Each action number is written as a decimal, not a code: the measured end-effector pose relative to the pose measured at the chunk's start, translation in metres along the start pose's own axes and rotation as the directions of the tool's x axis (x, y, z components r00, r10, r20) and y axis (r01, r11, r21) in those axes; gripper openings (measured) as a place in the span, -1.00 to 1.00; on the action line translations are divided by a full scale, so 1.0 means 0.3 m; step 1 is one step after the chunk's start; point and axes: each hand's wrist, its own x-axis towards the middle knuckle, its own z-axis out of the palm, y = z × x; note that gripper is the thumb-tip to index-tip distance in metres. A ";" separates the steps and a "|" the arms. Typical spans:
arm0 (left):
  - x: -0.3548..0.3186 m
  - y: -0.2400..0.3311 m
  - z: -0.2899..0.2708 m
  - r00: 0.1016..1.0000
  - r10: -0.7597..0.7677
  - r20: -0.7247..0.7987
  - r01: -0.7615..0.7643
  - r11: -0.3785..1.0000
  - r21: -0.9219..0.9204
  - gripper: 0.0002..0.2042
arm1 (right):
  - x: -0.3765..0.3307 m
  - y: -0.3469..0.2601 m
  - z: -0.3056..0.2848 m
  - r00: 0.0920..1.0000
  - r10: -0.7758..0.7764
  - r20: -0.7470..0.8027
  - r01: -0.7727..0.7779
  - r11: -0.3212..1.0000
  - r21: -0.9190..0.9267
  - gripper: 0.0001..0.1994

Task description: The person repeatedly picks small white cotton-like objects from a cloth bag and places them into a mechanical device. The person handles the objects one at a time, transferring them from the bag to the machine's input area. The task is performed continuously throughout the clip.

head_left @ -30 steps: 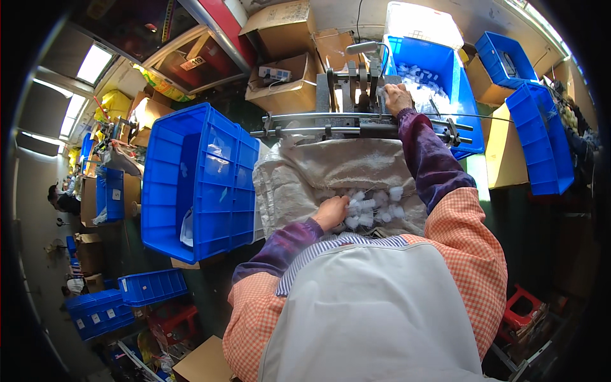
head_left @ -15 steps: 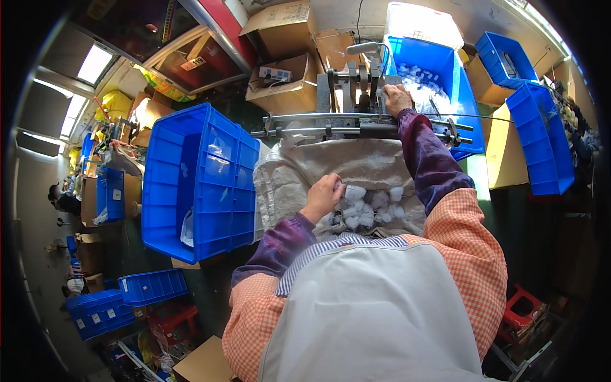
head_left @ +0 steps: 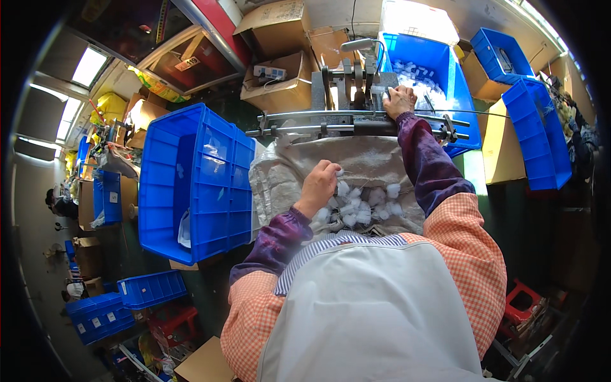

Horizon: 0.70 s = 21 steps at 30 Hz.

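Left hand: we pinch a white piece (bristly pile beside).
Right hand: on the machine, grip we cannot tell.

Production workshop indicated: metal machine with rails installed, blue plastic crates and cardboard boxes kept around, grey apron worn.

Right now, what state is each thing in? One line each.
Left hand: raised, fingertips pinching small white piece
Right hand: at the machine, grip unclear
Machine: can't tell if running
White bristly pieces: heaped loose on cloth
Cloth: creased
Left blue bin: open, something white inside
Far blue bin: open, holding white pieces
Cardboard box: open, power strip inside
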 end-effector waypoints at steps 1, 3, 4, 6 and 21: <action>0.006 0.007 -0.003 1.000 0.016 -0.003 -0.016 1.000 -0.014 -0.88 | -0.002 -0.016 0.005 1.000 0.009 0.002 -0.009 1.000 0.000 -0.72; 0.011 0.012 0.000 0.999 0.039 -0.021 -0.040 0.999 -0.029 -0.89 | -0.004 -0.055 0.024 0.999 -0.031 -0.022 0.031 1.000 -0.001 -0.71; 0.015 0.013 0.006 0.998 0.048 -0.036 -0.049 0.998 -0.030 -0.89 | -0.001 -0.078 0.034 0.998 -0.049 -0.034 0.049 0.999 -0.012 -0.72; 0.023 0.019 0.009 0.997 0.055 -0.055 -0.056 0.998 -0.032 -0.90 | -0.001 -0.129 0.053 0.994 -0.078 -0.080 0.077 0.997 -0.021 -0.76; 0.045 -0.003 0.022 0.981 -0.192 -0.026 0.168 0.910 -0.379 -0.88 | 0.035 0.039 -0.006 0.991 0.041 0.131 -0.051 0.996 0.074 -0.73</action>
